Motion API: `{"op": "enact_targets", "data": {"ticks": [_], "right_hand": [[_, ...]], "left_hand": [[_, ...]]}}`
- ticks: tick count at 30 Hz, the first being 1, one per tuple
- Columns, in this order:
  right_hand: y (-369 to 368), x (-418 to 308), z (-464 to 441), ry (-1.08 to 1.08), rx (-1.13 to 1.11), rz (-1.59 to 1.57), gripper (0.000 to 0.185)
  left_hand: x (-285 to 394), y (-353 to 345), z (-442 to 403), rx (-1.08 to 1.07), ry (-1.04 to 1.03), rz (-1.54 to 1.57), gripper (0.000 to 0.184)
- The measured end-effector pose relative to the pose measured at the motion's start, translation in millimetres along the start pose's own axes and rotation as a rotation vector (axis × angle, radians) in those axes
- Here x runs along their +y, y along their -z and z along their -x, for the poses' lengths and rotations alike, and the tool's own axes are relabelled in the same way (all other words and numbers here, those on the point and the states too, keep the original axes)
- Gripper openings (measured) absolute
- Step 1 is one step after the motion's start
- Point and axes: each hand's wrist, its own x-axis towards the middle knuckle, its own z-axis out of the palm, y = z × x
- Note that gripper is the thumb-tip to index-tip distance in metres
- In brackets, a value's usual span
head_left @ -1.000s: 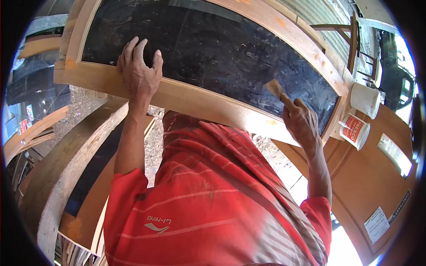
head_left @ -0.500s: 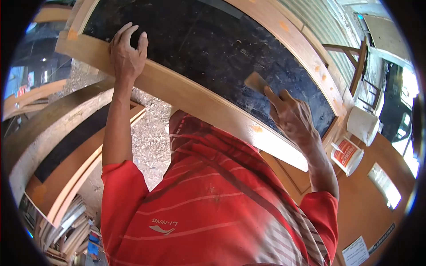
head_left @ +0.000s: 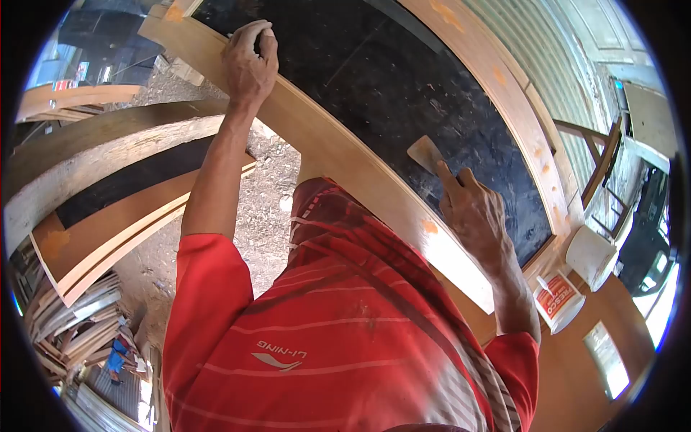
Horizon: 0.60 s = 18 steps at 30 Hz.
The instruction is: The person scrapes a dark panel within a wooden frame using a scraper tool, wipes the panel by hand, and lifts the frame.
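My right hand (head_left: 473, 212) is closed around a putty knife (head_left: 426, 153), whose broad, stained blade points up and left over a dark panel (head_left: 345, 93). The blade looks close to the panel's scuffed surface; I cannot tell if it touches. A pale wooden frame (head_left: 317, 126) surrounds the panel, with orange filler patches on it. My left hand (head_left: 250, 65) rests at the frame's near edge, toward its left end. Its fingers are loosely curved, with the thumb close to a fingertip, and nothing shows in them.
Two white tubs (head_left: 559, 302), one with a red label, stand beside the frame's right end. A brown panel (head_left: 568, 360) lies below them. Left of me are a thick curved plank (head_left: 115, 140), another framed panel (head_left: 122, 209) and stacked timber strips (head_left: 79, 324). Corrugated sheeting (head_left: 518, 65) rises behind.
The view has turned, so the frame appears steeper and shifted right. My left hand's thumb and fingers have drawn closer together. The putty knife remains in my right hand over the panel.
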Motion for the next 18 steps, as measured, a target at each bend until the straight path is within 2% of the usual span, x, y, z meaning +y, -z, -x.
{"op": "enact_targets", "data": {"ticks": [5,6,9,10,13,14,17,18], "right_hand": [[-4,-19,-82,0.032,0.107,0.035,0.047],[-4,-23,-92,0.045,0.131,0.027,0.047],[5,-30,-115,0.061,0.144,0.028,0.046],[12,-38,-111,0.050,0.113,0.028,0.046],[13,-59,-105,0.021,0.024,0.022,0.044],[12,-67,-108,0.030,0.012,0.011,0.044],[4,-93,-142,0.079,0.059,-0.030,0.045],[2,-103,-159,0.098,0.077,-0.039,0.046]], "left_hand": [[-3,1,-1,0.002,0.027,0.155,0.020],[2,9,1,-0.037,0.112,0.217,0.025],[-3,26,7,0.136,0.206,0.362,0.030],[-12,36,8,0.149,0.141,0.259,0.040],[-36,59,8,0.233,0.310,0.009,0.049],[-53,65,10,0.225,0.372,0.008,0.059],[-77,69,-8,0.318,0.578,0.126,0.064],[-85,67,-14,0.309,0.576,0.121,0.065]]}}
